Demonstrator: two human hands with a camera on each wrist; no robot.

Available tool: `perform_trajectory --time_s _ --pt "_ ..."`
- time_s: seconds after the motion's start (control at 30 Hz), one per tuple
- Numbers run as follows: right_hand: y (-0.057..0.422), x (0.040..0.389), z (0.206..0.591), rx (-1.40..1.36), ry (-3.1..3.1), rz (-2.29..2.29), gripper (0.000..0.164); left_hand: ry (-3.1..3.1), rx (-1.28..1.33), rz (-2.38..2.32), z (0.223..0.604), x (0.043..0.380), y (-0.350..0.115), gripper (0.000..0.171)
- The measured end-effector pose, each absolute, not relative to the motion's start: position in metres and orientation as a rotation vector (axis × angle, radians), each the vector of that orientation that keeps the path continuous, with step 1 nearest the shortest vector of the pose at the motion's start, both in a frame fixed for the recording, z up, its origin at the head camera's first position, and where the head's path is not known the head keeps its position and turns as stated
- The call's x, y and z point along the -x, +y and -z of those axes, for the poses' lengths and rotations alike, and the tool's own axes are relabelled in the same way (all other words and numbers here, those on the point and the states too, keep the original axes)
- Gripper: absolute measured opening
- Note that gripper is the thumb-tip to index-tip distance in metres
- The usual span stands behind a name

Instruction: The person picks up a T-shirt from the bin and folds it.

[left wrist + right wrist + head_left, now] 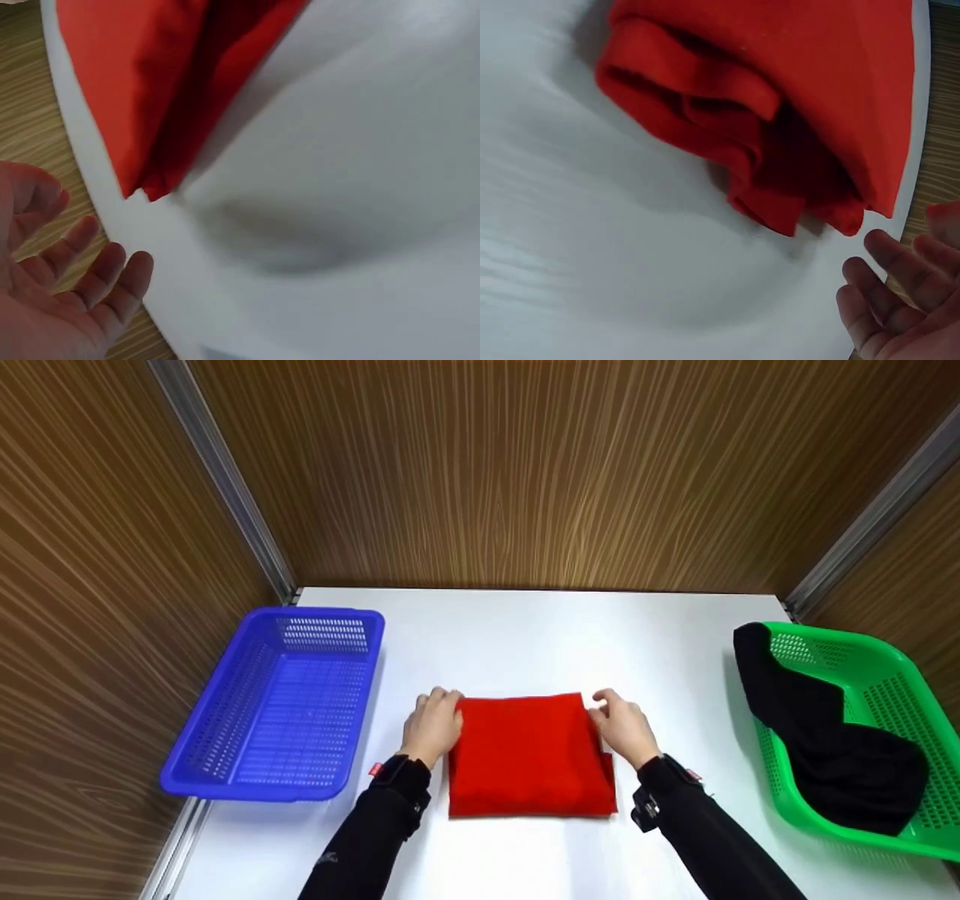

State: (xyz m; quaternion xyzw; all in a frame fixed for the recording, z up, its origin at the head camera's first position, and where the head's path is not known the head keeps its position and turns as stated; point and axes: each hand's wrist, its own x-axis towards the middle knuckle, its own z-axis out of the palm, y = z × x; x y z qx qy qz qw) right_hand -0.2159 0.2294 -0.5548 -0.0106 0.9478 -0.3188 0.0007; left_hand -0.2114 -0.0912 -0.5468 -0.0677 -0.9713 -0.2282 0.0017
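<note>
A folded red cloth [529, 757] lies flat on the white table in the head view. Beside its far left corner is my left hand [433, 726], whose relaxed fingers [124, 289] stand apart from the cloth's pointed corner [150, 142] in the left wrist view. My right hand [625, 727] hovers by the far right corner. Its fingers are loosely bent, with a small gap to the cloth [817, 67] in the right wrist view. Loose folded layers show along the cloth's right side there.
At the left stands a blue plastic basket [171, 780] with nothing in it. A green basket [900, 660] at the right holds a black cloth [847, 765], part of which hangs over the rim. Wood-grained panels [495, 472] enclose the white table [555, 645] at the back and sides.
</note>
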Motion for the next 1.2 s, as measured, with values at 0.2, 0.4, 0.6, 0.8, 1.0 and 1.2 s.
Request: perform_trajectory --time_s 0.2,0.4,0.6,0.8,1.0,1.2 --pt "0.219 0.213 0.572 -0.086 2.944 0.849 0.046 -3.224 0.292 0.566 0.567 0.203 -0.090 0.049" --pt "0.212 0.216 0.574 -0.193 2.844 0.699 0.027 -3.233 0.353 0.330 0.579 0.198 -0.090 0.055" --pt "0.221 0.212 0.573 -0.174 2.851 0.667 0.022 -3.242 0.348 0.309 0.579 0.192 -0.093 0.060" --pt "0.232 0.181 0.576 0.064 3.079 0.728 0.022 -3.121 0.334 0.608 0.573 0.160 -0.102 0.064" --pt "0.235 0.133 0.579 0.219 3.046 0.827 0.026 -3.252 0.213 0.956 0.573 0.123 -0.109 0.036" --pt "0.229 0.107 0.587 0.223 2.958 0.828 0.029 -3.163 0.292 1.175 0.579 0.109 -0.108 0.029"
